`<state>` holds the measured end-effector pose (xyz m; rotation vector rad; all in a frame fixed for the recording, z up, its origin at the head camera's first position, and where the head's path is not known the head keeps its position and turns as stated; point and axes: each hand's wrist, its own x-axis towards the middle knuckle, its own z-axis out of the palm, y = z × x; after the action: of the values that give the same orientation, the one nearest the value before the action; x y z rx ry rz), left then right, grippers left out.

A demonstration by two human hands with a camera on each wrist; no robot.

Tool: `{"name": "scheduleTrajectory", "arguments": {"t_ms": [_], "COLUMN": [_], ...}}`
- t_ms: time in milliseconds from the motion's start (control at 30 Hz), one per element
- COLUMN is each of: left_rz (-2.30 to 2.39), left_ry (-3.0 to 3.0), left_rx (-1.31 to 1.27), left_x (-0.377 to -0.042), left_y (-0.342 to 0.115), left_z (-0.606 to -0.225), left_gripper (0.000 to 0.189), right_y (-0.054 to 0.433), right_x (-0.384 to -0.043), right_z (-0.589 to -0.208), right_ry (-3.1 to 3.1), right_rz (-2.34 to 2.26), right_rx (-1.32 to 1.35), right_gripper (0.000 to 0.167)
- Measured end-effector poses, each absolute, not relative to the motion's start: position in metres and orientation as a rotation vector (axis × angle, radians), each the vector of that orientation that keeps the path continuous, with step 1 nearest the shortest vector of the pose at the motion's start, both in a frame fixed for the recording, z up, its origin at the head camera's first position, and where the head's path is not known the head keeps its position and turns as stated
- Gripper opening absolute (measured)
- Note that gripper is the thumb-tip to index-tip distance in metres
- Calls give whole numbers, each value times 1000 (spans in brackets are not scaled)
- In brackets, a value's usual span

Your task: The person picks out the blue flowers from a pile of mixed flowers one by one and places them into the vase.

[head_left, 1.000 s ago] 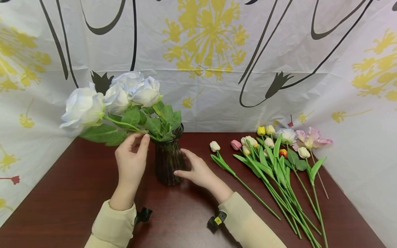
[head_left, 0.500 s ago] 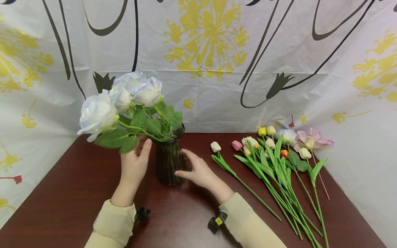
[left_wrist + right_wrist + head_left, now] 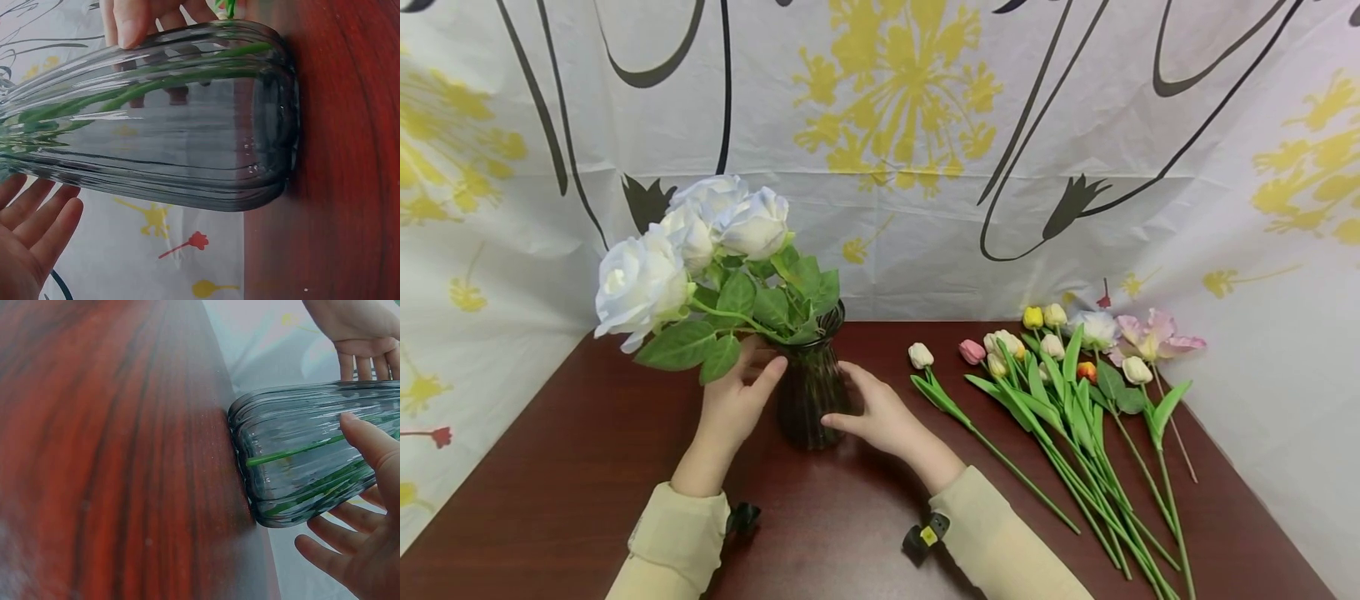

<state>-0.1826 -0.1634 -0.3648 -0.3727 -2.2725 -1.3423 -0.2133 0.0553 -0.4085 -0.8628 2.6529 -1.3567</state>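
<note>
A dark ribbed glass vase [image 3: 808, 396] stands upright on the table. Several pale blue-white roses [image 3: 642, 283] with green leaves lean left out of its mouth. Through the glass, green stems [image 3: 181, 80] show in the left wrist view. My right hand [image 3: 886, 410] holds the vase's right side, with its thumb [image 3: 369, 440] across the front and other fingers behind. At the neck's left side, under the lowest rose's leaves, is my left hand [image 3: 730, 408]. Its fingers [image 3: 47, 222] are extended beside the glass, grasping nothing; whether they touch it is unclear.
To the right lies a pile of tulips [image 3: 1075, 400] in several colours, their stems pointing toward me. A single white tulip [image 3: 920, 356] lies between pile and vase. A pink flower [image 3: 1153, 336] rests at the back right. A patterned curtain [image 3: 880, 250] hangs behind the table [image 3: 550, 467].
My left hand has let go of the lowest rose's stem and moved down and right to the vase neck. That rose has swung rightward toward the others. The right hand stays on the vase.
</note>
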Motion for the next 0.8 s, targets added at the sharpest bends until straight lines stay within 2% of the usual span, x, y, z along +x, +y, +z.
{"name": "scheduleTrajectory", "arguments": {"t_ms": [300, 800], "left_rz": [-1311, -1288], "left_ry": [-2529, -2519], "left_rx": [-241, -304], "left_x": [-185, -190], "left_y": [-164, -164], "left_z": [-369, -375], "left_gripper": [62, 59], "right_y": [55, 56], "right_x": [-213, -213], "right_z": [-409, -410], "right_ry": [2653, 2652], "right_rz": [-1352, -1347], "right_rx": [-859, -863], "right_gripper": [82, 81]}}
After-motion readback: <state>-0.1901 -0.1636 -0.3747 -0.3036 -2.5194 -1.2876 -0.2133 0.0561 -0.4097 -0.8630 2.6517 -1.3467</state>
